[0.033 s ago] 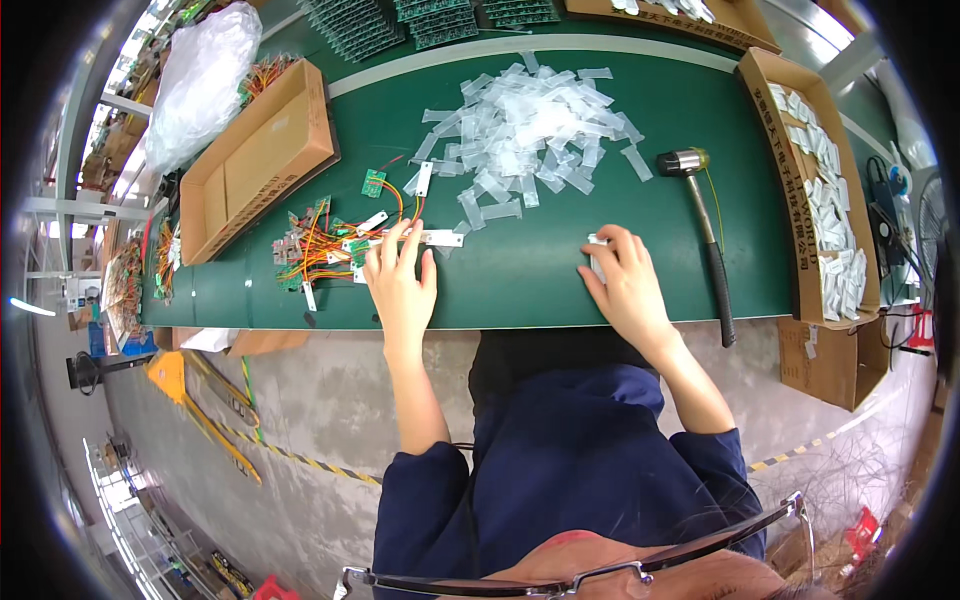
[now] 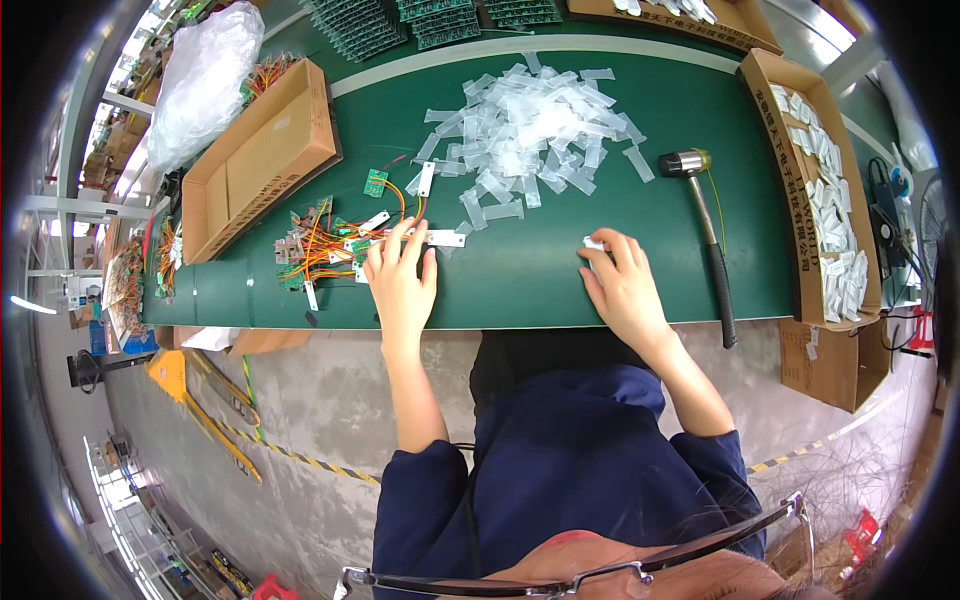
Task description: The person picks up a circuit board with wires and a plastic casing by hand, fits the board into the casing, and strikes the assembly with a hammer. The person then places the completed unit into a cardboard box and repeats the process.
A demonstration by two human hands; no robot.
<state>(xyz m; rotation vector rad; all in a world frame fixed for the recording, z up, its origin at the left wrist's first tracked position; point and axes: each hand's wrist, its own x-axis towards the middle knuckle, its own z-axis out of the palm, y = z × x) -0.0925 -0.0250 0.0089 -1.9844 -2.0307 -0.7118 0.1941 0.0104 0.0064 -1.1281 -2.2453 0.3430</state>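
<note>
In the head view, the left hand (image 2: 402, 285) rests on the bench (image 2: 510, 290), fingers bent over the right edge of a tangle of wires (image 2: 320, 262); whether its grip is clenched on them or only lies on them, I cannot tell. A white strip (image 2: 445, 238) lies flat at its one o'clock, running out from beside the fingertips. The tangle, red, orange and yellow with small circuit boards among it, spreads to its ten o'clock. Just short of its twelve sits a green board (image 2: 375, 182) with wires attached; just past twelve, a second strip (image 2: 425, 180) points away from the person.

The right hand (image 2: 625, 285), well apart from the left, has its thumb and fingers curled round a small white piece (image 2: 593, 243), its grip grasping it close to the bench top; the fingers cover most of the piece. At this hand's eleven o'clock is a loose heap of clear sleeves (image 2: 540, 120). A mallet (image 2: 705, 215) lies with its head at one o'clock and its dark handle at three, the handle's end reaching over the near edge. A carton (image 2: 785, 165) at two o'clock holds many white pieces (image 2: 830, 205).

Farther out, at the left hand's ten o'clock, stands a tilted box (image 2: 255, 165).
</note>
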